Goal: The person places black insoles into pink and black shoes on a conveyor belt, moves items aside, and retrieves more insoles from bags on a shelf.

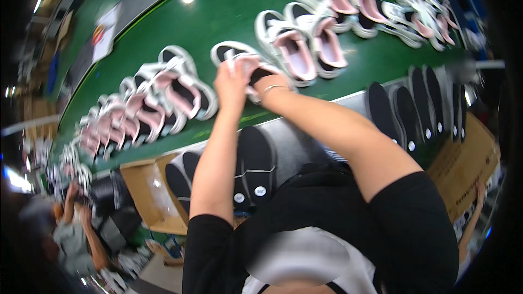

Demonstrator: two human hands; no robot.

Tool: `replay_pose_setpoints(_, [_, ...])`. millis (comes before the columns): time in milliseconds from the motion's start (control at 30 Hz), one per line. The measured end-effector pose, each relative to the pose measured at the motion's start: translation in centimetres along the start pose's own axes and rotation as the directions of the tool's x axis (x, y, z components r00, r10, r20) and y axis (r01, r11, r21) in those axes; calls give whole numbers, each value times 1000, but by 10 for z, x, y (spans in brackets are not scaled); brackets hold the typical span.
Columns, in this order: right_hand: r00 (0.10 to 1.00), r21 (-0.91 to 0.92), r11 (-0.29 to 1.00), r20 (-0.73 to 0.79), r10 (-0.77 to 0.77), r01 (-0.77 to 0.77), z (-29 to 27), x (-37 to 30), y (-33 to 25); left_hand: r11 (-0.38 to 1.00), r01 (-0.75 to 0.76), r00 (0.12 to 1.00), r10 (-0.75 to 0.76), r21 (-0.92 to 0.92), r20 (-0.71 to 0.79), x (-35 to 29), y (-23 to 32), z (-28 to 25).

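A white, black and pink sneaker (pixel 226 48) lies on the green work surface in front of me, its toe pointing away. My left hand (pixel 231 83) grips its upper near the laces and pink tongue. Into the shoe's opening reaches my right hand (pixel 271 84), a thin bracelet at its wrist; its fingers are hidden inside. Just right of it stands a pair of matching sneakers (pixel 297 57) with pale insoles showing. Several more sneakers (pixel 182 95) stand in a row to the left.
Black insoles (pixel 259 155) with round white labels lie along the near ledge, with more insoles (pixel 406 111) at the right. Further sneakers (pixel 370 8) cover the far right. Cardboard boxes (pixel 155 198) flank me on both sides. A co-worker (pixel 79 239) is at the lower left.
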State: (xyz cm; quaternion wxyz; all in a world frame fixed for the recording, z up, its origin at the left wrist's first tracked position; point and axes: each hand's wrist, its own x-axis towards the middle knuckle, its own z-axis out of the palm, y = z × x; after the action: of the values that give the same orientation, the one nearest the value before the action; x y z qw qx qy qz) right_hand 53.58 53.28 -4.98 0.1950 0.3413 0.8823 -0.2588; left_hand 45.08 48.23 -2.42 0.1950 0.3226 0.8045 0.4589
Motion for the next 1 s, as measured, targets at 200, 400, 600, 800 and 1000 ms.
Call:
replay_pose_setpoints(200, [972, -215, 977, 230, 46, 5, -26, -21, -29, 992, 83, 996, -86, -94, -32, -10, -3, -26])
replay_pose_setpoints(400, [974, -238, 971, 218, 54, -1, -25, -20, -26, 968, 128, 992, -129, -216, 10, -11, -5, -23])
replay_pose_setpoints(600, [969, -266, 960, 248, -20, 88, -28, -20, -25, 966, 107, 993, -117, -236, -29, -6, -8, -17])
replay_pose_setpoints(800, [915, -313, 925, 396, -80, 216, -29, -13, -19, 825, 340, 940, -304, -451, 153, 2, -10, -26])
replay_pose_setpoints(1000, [844, -260, 847, 419, -335, 464, -49, -54, -9, 766, 389, 916, -380, -511, 128, 3, -21, -22])
